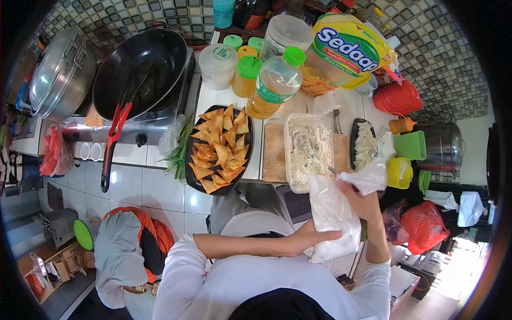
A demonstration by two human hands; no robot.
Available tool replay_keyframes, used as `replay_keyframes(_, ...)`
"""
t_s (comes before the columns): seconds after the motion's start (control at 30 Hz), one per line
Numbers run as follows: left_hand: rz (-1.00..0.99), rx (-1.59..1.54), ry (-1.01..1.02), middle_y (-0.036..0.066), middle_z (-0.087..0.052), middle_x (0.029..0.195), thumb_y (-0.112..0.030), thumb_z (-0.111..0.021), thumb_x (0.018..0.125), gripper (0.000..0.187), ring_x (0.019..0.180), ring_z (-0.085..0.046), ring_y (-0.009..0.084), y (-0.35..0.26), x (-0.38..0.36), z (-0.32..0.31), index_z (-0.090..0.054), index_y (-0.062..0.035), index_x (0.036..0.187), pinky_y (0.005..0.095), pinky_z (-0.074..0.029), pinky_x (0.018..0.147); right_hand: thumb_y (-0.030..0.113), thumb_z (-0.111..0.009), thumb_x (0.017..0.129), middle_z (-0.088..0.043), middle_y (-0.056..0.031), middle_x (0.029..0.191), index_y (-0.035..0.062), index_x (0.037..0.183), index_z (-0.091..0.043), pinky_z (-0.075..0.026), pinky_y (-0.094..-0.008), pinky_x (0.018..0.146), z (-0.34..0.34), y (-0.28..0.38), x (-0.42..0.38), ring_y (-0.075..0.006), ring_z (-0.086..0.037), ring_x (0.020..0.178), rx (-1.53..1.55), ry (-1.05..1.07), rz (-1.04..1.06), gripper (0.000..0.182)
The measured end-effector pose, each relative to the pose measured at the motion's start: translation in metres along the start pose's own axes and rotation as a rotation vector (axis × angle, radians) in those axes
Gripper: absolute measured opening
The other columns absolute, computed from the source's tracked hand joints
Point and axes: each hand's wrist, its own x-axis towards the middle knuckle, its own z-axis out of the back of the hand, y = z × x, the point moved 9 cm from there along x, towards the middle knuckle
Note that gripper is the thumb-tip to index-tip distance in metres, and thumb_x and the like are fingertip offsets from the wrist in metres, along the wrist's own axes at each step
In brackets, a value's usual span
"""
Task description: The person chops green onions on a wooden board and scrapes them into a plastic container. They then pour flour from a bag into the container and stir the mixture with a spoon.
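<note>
A clear plastic bag of white powder [335, 213] is held upright near the counter's front edge. My left hand [312, 236] is closed around its lower side, thumb across the front. My right hand [358, 200] is closed at the bag's upper right, where loose white plastic [368, 173] bunches over the fingers. A small metal tip [333, 170] shows by the right fingers; its kind is hard to make out. Just beyond the bag, a rectangular plastic container [309, 149] with a pale, floury mixture rests on a wooden cutting board [274, 154].
A black plate [191, 173] of fried triangular pastries lies left of the board. Pale dumplings [365, 141] fill a dark dish at right. An oil bottle [276, 85] and jars stand behind. A wok [140, 74] sits on the stove. Another person [120, 250] is low at left.
</note>
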Motion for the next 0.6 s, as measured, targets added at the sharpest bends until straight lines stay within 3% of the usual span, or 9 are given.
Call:
replay_keyframes(0.07, -0.031, 0.063, -0.016, 0.008, -0.046, 0.132, -0.017, -0.069, 0.084, 0.068, 0.122, -0.045, 0.0178, -0.005, -0.002, 0.003, -0.031, -0.0026, 0.138, 0.0328, -0.037, 0.102, 0.010, -0.067, 0.082, -0.065, -0.0058, 0.084, -0.0021, 0.091, -0.065, -0.046, -0.0266, 0.068, 0.011, -0.016, -0.005, -0.0117, -0.059, 0.075, 0.217, -0.096, -0.131, 0.015)
replay_keyframes(0.17, -0.093, 0.188, 0.005, 0.009, -0.046, 0.133, -0.019, -0.074, 0.079, 0.077, 0.122, -0.044, 0.0188, -0.016, -0.002, 0.002, -0.029, -0.0009, 0.139, 0.0331, -0.035, 0.103, 0.007, -0.064, 0.085, -0.061, -0.0027, 0.083, -0.0008, 0.091, -0.063, -0.043, -0.0242, 0.069, 0.014, -0.020, -0.009, -0.0105, -0.054, 0.077, 0.317, -0.046, -0.093, 0.010)
replay_keyframes(0.23, -0.326, 0.381, 0.002, 0.010, -0.045, 0.133, -0.019, -0.081, 0.070, 0.090, 0.123, -0.043, 0.0197, -0.037, -0.007, -0.002, -0.028, -0.0008, 0.139, 0.0337, -0.034, 0.104, 0.007, -0.066, 0.082, -0.063, -0.0048, 0.081, -0.0012, 0.088, -0.064, -0.044, -0.0257, 0.067, 0.021, -0.015, -0.012, -0.0123, -0.056, 0.073, 0.303, -0.104, -0.094, 0.010)
replay_keyframes(0.3, -0.359, 0.502, 0.012, 0.011, -0.045, 0.133, -0.019, -0.083, 0.065, 0.094, 0.123, -0.043, 0.0202, -0.049, -0.010, -0.005, -0.027, -0.0007, 0.139, 0.0342, -0.034, 0.104, 0.008, -0.067, 0.079, -0.064, -0.0070, 0.079, -0.0016, 0.084, -0.065, -0.045, -0.0273, 0.064, 0.034, -0.010, -0.017, -0.0140, -0.058, 0.070, 0.289, -0.169, -0.091, 0.011)
replay_keyframes(0.37, -0.390, 0.629, 0.024, 0.012, -0.045, 0.133, -0.019, -0.086, 0.061, 0.099, 0.123, -0.043, 0.0207, -0.065, -0.014, -0.010, -0.027, -0.0006, 0.139, 0.0346, -0.033, 0.104, 0.014, -0.070, 0.075, -0.063, -0.0086, 0.074, -0.0005, 0.080, -0.064, -0.044, -0.0283, 0.062, 0.050, 0.007, -0.022, -0.0171, -0.057, 0.066, 0.196, -0.235, 0.091, 0.016)
replay_keyframes(0.43, -0.351, 0.750, 0.012, 0.014, -0.047, 0.129, -0.017, -0.084, 0.057, 0.110, 0.123, -0.045, 0.0235, -0.079, -0.013, -0.014, -0.017, -0.0026, 0.143, 0.0336, -0.036, 0.102, 0.019, -0.072, 0.073, -0.061, -0.0096, 0.071, 0.0002, 0.077, -0.064, -0.044, -0.0290, 0.060, 0.063, 0.018, -0.023, -0.0197, -0.056, 0.063, 0.192, -0.287, 0.109, 0.020)
replay_keyframes(0.5, -0.414, 0.849, 0.012, 0.015, -0.048, 0.129, -0.016, -0.083, 0.056, 0.107, 0.122, -0.046, 0.0248, -0.108, -0.014, -0.023, -0.020, -0.0026, 0.142, 0.0342, -0.036, 0.101, 0.019, -0.070, 0.075, -0.061, -0.0094, 0.071, 0.0004, 0.077, -0.064, -0.043, -0.0295, 0.059, 0.082, 0.034, -0.025, -0.0203, -0.056, 0.063, 0.144, -0.424, 0.227, 0.019)
replay_keyframes(0.6, -0.542, 1.014, -0.017, 0.017, -0.049, 0.126, -0.014, -0.082, 0.055, 0.101, 0.119, -0.048, 0.0283, -0.155, -0.014, -0.044, -0.027, -0.0021, 0.139, 0.0359, -0.038, 0.099, 0.016, -0.067, 0.079, -0.060, -0.0067, 0.070, -0.0005, 0.081, -0.064, -0.043, -0.0291, 0.058, 0.104, 0.045, -0.015, -0.0181, -0.054, 0.063, 0.117, -0.541, 0.220, 0.017)
